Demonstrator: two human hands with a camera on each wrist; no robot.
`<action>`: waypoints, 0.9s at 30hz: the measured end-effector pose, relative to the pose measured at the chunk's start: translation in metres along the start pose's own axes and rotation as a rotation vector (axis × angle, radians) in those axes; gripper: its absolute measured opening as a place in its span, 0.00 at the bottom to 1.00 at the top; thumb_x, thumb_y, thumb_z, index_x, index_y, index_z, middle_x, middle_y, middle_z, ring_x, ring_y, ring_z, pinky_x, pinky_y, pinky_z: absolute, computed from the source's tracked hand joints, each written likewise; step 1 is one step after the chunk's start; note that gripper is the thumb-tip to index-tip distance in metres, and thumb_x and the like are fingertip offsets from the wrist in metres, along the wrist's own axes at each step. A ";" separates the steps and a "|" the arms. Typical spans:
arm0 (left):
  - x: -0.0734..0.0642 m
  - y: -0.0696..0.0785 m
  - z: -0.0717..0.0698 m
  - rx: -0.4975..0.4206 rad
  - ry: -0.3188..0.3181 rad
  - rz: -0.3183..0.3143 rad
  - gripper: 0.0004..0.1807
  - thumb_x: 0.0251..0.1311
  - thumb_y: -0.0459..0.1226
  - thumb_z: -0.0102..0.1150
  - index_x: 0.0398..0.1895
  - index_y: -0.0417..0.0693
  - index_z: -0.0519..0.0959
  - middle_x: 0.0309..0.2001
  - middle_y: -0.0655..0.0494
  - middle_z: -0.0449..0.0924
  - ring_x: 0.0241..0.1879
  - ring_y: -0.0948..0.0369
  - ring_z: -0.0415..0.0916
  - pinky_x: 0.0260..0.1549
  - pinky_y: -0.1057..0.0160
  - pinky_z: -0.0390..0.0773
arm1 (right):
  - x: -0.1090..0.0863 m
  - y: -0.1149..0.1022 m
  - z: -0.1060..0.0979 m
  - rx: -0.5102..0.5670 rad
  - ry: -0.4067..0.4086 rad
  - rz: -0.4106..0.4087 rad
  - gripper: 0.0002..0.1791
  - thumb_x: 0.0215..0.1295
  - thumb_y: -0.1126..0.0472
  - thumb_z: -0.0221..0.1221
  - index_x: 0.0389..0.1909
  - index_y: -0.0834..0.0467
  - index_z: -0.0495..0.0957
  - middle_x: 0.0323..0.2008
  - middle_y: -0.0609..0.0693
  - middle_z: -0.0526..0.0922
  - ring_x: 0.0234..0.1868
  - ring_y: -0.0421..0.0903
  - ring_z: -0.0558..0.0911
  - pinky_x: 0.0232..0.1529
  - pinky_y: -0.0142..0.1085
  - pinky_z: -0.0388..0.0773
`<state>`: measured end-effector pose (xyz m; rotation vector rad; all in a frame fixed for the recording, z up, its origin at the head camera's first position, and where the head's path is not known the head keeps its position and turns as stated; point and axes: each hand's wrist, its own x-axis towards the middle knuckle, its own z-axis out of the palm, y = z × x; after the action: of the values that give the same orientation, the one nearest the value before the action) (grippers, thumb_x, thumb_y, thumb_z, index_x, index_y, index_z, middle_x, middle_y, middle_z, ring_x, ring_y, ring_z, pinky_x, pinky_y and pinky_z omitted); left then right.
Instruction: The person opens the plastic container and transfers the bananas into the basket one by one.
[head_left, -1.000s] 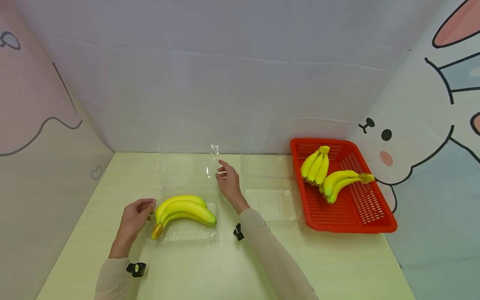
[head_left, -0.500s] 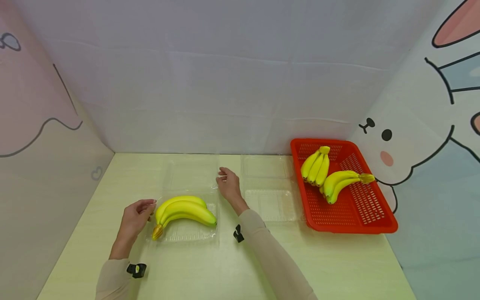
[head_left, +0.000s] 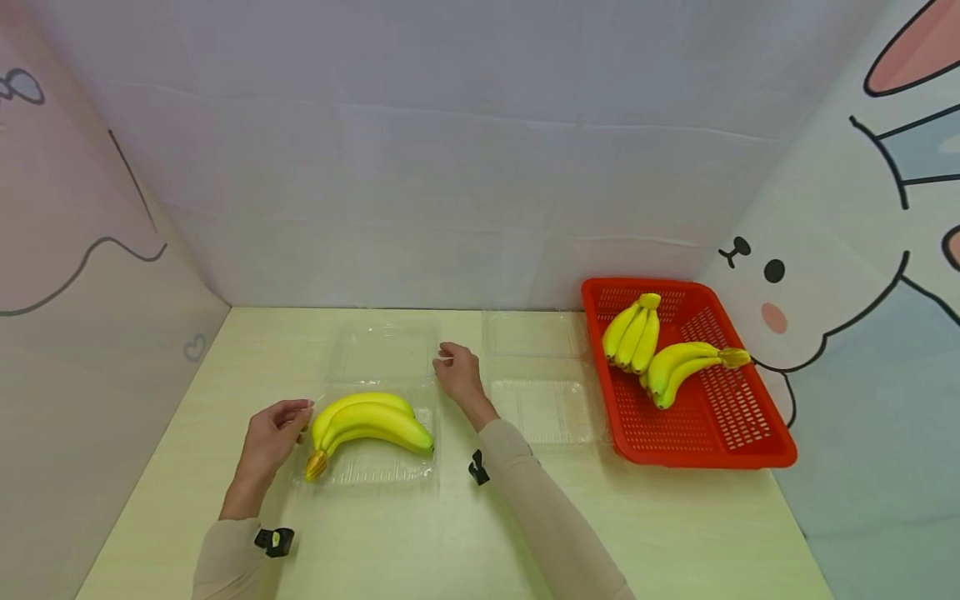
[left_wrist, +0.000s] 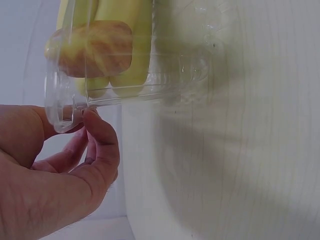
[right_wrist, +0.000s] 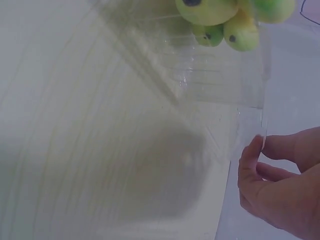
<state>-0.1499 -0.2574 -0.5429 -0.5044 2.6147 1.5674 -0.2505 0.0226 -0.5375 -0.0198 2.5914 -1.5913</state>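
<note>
A bunch of bananas lies in the base of a clear plastic clamshell container, its brown stem end toward the left. My left hand pinches the container's left rim between thumb and fingers, plain in the left wrist view beside the clear wall. Behind the bananas, the container's clear lid stands off on the far side. At its right edge is my right hand, pinching the thin plastic; the right wrist view shows thumb and fingertips together on that edge.
To the right stands a second clear clamshell, lid laid back. Beyond it, a red perforated basket holds two banana bunches. Pale fabric walls bound the table at the back and sides.
My right hand has moved a little toward me, and the lid's far edge has come nearer with it. The left hand and the bananas have stayed in place.
</note>
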 end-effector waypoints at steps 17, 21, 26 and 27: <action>0.002 -0.003 0.002 0.004 0.013 0.013 0.18 0.76 0.35 0.55 0.61 0.29 0.75 0.51 0.35 0.79 0.38 0.58 0.75 0.31 0.74 0.78 | -0.004 -0.002 -0.001 -0.031 -0.027 0.002 0.23 0.74 0.66 0.57 0.67 0.68 0.71 0.59 0.65 0.77 0.57 0.59 0.80 0.56 0.49 0.80; 0.002 -0.004 0.003 0.008 0.011 0.008 0.19 0.76 0.35 0.54 0.62 0.30 0.75 0.51 0.36 0.80 0.39 0.57 0.75 0.31 0.73 0.78 | -0.005 -0.003 -0.001 -0.072 -0.025 -0.058 0.22 0.75 0.65 0.57 0.65 0.69 0.71 0.59 0.66 0.75 0.59 0.61 0.77 0.59 0.51 0.77; 0.004 -0.006 0.004 0.004 0.022 0.020 0.17 0.76 0.34 0.54 0.61 0.30 0.76 0.51 0.36 0.80 0.38 0.59 0.75 0.31 0.74 0.78 | -0.008 -0.006 -0.001 -0.113 -0.038 -0.142 0.21 0.74 0.65 0.58 0.64 0.68 0.72 0.60 0.66 0.74 0.60 0.62 0.75 0.61 0.50 0.75; 0.004 -0.006 0.004 -0.002 0.024 0.020 0.17 0.76 0.34 0.54 0.60 0.29 0.76 0.50 0.36 0.80 0.38 0.58 0.75 0.30 0.74 0.78 | -0.009 -0.007 -0.001 -0.123 -0.040 -0.159 0.21 0.74 0.65 0.58 0.64 0.67 0.72 0.60 0.66 0.74 0.60 0.62 0.75 0.61 0.49 0.75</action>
<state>-0.1524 -0.2574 -0.5507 -0.5023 2.6445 1.5796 -0.2422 0.0208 -0.5302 -0.2700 2.7126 -1.4575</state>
